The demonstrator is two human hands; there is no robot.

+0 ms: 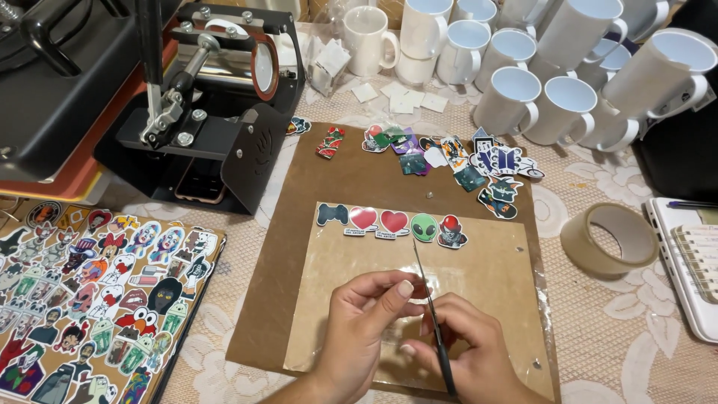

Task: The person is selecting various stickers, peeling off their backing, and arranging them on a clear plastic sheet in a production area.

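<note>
Left hand [364,318]: fingers curled, pinching the clear sheet [419,299] beside the scissors' blades.
Right hand [467,348]: clenched around the scissors [430,307], blades pointing away from the wrist.
Clear sheet: lay under both hands on the brown board [299,224].
Sticker row [393,223]: just beyond the blade tips.
Loose stickers [449,161]: farther ahead.
Tape roll [609,239]: well right of the right hand.
Mugs [538,67]: far ahead.

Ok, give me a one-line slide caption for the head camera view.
Two hands, left hand and right hand, work scissors over a clear sheet lined with stickers.
</note>
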